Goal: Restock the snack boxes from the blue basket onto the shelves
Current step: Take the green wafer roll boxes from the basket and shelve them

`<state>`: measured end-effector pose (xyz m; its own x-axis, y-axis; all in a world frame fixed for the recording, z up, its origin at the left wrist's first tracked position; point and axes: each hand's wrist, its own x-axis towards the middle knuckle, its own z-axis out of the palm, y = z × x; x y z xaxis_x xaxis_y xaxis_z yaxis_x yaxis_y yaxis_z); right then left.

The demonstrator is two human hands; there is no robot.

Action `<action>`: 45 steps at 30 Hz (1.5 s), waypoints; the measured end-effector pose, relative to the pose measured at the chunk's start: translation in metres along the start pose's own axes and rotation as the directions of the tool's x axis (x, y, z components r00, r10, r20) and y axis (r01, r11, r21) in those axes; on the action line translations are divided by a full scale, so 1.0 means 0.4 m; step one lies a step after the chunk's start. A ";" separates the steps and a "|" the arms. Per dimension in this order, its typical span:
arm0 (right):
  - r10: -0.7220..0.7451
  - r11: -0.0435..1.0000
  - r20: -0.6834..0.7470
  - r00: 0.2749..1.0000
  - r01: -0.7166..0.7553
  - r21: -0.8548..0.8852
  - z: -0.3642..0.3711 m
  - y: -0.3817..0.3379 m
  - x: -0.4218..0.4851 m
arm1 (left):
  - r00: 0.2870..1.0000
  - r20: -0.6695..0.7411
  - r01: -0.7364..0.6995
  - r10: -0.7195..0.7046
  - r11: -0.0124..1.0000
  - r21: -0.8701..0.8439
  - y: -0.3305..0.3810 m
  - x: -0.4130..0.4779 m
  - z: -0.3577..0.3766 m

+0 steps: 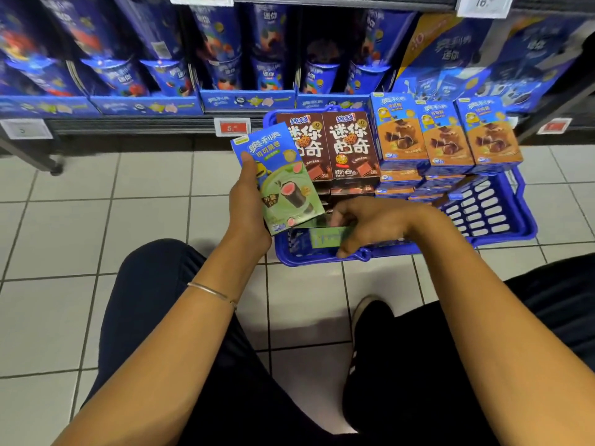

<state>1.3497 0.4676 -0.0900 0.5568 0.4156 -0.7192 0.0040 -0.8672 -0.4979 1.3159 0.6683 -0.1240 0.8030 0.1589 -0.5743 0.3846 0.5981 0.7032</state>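
Observation:
My left hand (248,204) grips a green and blue snack box (283,185), held upright just left of the blue basket (495,217) on the tiled floor. My right hand (363,226) reaches down into the basket's near end, fingers curled around another green box (328,238) lying inside; most of that box is hidden. Brown boxes (335,146) stand stacked in the basket's middle. Blue and orange boxes (447,136) stand stacked on its right side.
A low shelf (145,106) runs across the back, packed with blue cookie cups and display trays. Price tags (232,127) hang on its front rail. Larger blue boxes (476,59) fill the shelf at right. My knees and a shoe (367,317) lie below the basket.

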 end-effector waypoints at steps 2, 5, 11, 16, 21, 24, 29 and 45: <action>-0.043 0.996 -0.024 0.999 0.045 0.080 -0.019 0.006 -0.021 | 1.000 -0.002 -0.019 0.018 1.000 -0.021 0.017 -0.001 0.001; -0.133 0.953 -0.112 0.985 0.158 0.258 -0.052 0.010 -0.054 | 0.997 -0.007 -0.080 0.080 0.997 -0.022 0.042 0.003 0.001; -0.235 0.755 -0.289 0.928 0.361 0.547 -0.087 -0.015 -0.066 | 0.988 0.028 -0.151 0.149 0.985 0.088 0.045 -0.002 0.017; -0.153 0.630 -0.498 0.854 0.472 0.616 -0.058 -0.052 -0.031 | 0.989 0.094 -0.121 0.115 0.990 0.066 0.017 -0.018 0.037; -0.026 0.615 -0.655 0.755 0.528 0.585 -0.027 -0.074 0.004 | 0.975 0.185 -0.129 0.124 0.991 0.017 0.005 -0.032 0.049; 0.003 0.604 -0.689 0.725 0.548 0.579 -0.011 -0.081 0.023 | 0.976 0.118 -0.188 0.180 0.980 0.060 -0.001 -0.038 0.050; -0.018 0.616 -0.721 0.693 0.576 0.538 -0.014 -0.083 0.032 | 0.978 0.127 -0.170 0.165 0.985 0.030 0.001 -0.046 0.033; 0.144 0.989 -0.367 0.919 -0.129 0.066 0.093 0.043 0.152 | 0.979 0.122 -0.174 0.166 0.983 0.061 0.045 -0.036 0.013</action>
<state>1.3527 0.4881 -0.1605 0.8170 0.1564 -0.5550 -0.1226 -0.8934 -0.4322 1.3135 0.6724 -0.1009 0.9052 0.1584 -0.3944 0.2662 0.5120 0.8167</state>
